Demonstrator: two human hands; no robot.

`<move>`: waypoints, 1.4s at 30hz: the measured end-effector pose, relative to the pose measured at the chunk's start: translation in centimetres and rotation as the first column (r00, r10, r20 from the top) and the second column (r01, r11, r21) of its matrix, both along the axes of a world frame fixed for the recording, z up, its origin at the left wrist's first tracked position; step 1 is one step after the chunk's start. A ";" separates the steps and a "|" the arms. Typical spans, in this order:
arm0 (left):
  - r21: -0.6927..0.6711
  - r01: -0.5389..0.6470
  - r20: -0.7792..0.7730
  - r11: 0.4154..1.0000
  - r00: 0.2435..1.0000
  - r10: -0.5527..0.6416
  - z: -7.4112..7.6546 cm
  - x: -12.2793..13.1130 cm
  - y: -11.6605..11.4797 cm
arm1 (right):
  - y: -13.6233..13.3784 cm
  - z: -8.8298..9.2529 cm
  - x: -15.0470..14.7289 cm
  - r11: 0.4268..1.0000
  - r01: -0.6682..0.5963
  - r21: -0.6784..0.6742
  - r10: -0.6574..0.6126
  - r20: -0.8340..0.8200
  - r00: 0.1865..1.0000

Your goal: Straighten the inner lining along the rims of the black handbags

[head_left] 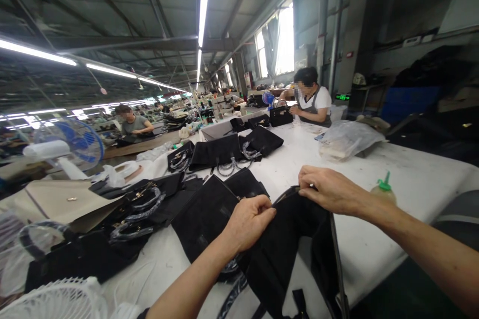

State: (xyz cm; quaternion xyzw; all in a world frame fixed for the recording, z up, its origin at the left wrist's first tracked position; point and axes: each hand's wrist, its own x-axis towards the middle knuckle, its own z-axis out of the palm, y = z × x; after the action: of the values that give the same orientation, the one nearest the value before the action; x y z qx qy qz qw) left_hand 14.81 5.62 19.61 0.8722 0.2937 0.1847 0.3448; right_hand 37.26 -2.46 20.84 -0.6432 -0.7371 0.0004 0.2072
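Note:
A black bag (275, 254) is spread near me at the front of the white table, its zipper edge running along the top and down the right side. My left hand (250, 222) pinches the top edge of this bag at its left part. Farther right along the same edge, my right hand (324, 189) grips the rim between thumb and fingers. Plastic-wrapped handles (232, 296) show below my left wrist. Another black bag (205, 214) lies flat just left of my left hand.
More black bags (217, 152) lie beyond my hands and to the left. A green-capped bottle (383, 189) and plastic bag (348, 139) are right. White fan guard (56, 301) is front left, blue fan (84, 142) behind. A person (312, 99) works at the table's far end.

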 end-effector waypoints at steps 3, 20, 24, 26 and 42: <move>-0.111 0.082 0.023 0.990 0.997 -0.080 -0.1 0.2 -0.1 | 0.2 0.1 -0.7 0.998 0.068 0.005 -0.069 0.090 0.994; 0.066 0.007 0.000 0.998 1.000 -0.007 -0.5 2.8 0.6 | 0.6 -0.1 -0.9 0.995 0.049 0.087 -0.067 0.221 0.973; 0.009 0.011 0.040 1.000 0.999 -0.011 -0.8 3.0 0.9 | 0.7 -0.1 -0.9 0.994 0.068 0.088 -0.084 0.189 0.978; -0.033 0.006 0.037 0.999 0.999 -0.004 -0.9 3.5 1.3 | 0.7 0.0 -1.1 0.993 0.086 0.085 -0.100 0.181 0.978; 0.260 -0.187 -0.052 0.947 0.977 0.207 0.8 5.1 1.2 | -0.1 -0.1 -1.1 0.988 -0.030 0.152 0.079 -0.327 0.942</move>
State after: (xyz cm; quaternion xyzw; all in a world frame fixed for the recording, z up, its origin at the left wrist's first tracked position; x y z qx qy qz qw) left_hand 19.90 6.84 20.39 0.8820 0.3668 0.2198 0.1982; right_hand 36.17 -2.59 20.73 -0.5964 -0.7072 0.0610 0.3747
